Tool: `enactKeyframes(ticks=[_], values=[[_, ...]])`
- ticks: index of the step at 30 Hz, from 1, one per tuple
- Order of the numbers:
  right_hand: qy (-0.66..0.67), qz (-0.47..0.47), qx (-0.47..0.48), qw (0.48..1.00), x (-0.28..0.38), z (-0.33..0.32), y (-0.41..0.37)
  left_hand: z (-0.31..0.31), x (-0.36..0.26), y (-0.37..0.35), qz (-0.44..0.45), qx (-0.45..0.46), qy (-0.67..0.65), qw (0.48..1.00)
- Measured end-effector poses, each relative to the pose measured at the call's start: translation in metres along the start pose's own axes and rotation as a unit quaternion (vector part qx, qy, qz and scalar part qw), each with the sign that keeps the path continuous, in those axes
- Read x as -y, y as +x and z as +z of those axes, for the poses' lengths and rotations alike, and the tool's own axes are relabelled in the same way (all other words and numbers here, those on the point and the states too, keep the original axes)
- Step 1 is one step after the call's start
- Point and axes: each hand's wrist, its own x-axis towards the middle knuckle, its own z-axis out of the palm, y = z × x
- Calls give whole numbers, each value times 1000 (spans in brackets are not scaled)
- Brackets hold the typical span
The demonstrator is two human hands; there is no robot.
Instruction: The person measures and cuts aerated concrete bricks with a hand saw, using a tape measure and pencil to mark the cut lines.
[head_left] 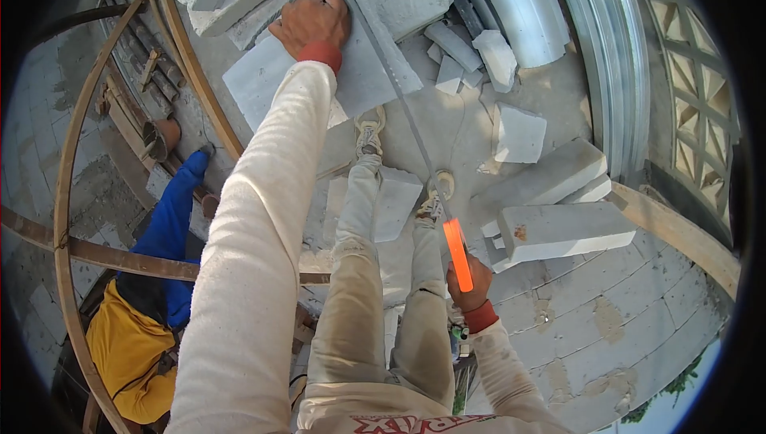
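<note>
My right hand (471,284) is closed round the orange handle of a hand saw (456,252). The saw's long, narrow blade runs up and to the left, across a pale white block (275,83). On the block's upper part, left of the blade, my left hand (315,23) presses down with its fingers bent over. Its fingertips are partly hidden. Under the blade's far end lie more white block pieces. My shoes stand on either side of the saw's line, below the block.
Broken block pieces (520,132) and whole blocks (566,230) lie to the right. Curved metal sheets (594,51) stand behind them. At left, a person in blue trousers and a yellow top (132,346) is beyond curved wooden strips (72,147). A bucket (162,137) lies near poles.
</note>
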Motion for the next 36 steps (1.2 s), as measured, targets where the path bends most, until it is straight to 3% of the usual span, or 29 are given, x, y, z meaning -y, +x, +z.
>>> enactKeyframes(ticks=[2,3,6,9,12,13,15,18,20,23,27,30,33,35,36], values=[[-12,16,-4,1000,-3,-1,-4,-2,0,1,10,-17,-17,1000],[4,-5,-16,1000,-2,8,17,-1,-1,0,20,-20,-27,999],[94,54,-5,994,29,18,120,-9,-4,-2,14,1,-25,1000],[76,23,-8,997,30,20,109,-8,-1,-6,-13,33,-1,999],[3,-5,-20,1000,14,5,37,-13,-7,3,2,7,-21,1000],[-41,22,40,998,5,-6,7,-12,-6,0,7,1,-26,1000],[-55,24,33,998,6,-8,3,-10,-3,-1,10,12,-27,1000],[-24,4,-17,1000,16,16,66,-6,-2,1,11,-7,-48,999],[72,71,-11,995,38,32,135,-8,-3,2,2,2,-38,999],[63,46,-6,997,43,25,126,-5,0,2,10,-2,-45,999],[-53,59,81,994,36,-24,20,-3,1,0,6,-13,-60,998],[-58,62,39,996,31,-21,17,-10,0,0,16,11,-42,999],[-70,-16,15,997,23,26,104,-2,2,1,11,-9,-41,999],[62,20,-31,997,40,45,124,-4,1,2,17,-15,-47,999],[60,38,-9,997,41,36,119,-4,2,-3,15,-14,-50,999]])
